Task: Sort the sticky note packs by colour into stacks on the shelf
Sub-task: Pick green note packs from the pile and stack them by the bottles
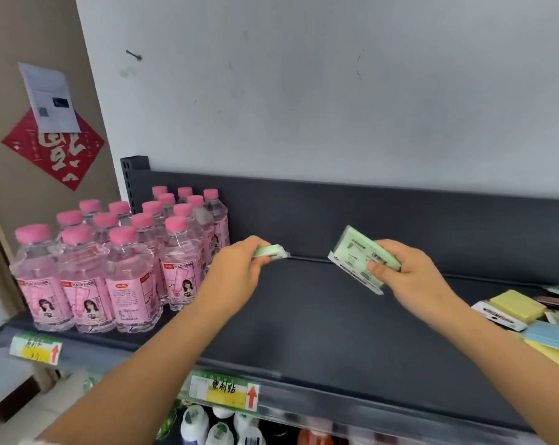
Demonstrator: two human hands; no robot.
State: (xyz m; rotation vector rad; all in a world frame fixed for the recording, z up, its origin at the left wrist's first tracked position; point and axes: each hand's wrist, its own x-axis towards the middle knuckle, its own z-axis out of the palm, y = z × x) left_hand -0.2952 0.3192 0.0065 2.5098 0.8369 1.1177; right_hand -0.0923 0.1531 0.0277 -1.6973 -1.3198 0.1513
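Pink-capped peach soda bottles (111, 268) massed in rows at the shelf's left end, labels facing forward. Two yellow-and-green price tags, left (35, 349) and centre (224, 392), each with a red arrow, clipped to the front rail. Red diamond paper decoration (55, 152) on the beige wall, partly overlapped by a white printed sheet (50, 97). White-capped bottles (207, 427) on the tier below.

Matt dark metal shelf (319, 316) – smooth, faint sheen; clear glossy plastic bottles (88, 271) with matt pink caps and shiny printed labels; green paper sticky-note packs (363, 256) in crinkly glossy film wrap; paper price tags (223, 391) behind shiny plastic strip; white painted wall (303, 91) – matt, scuffed.
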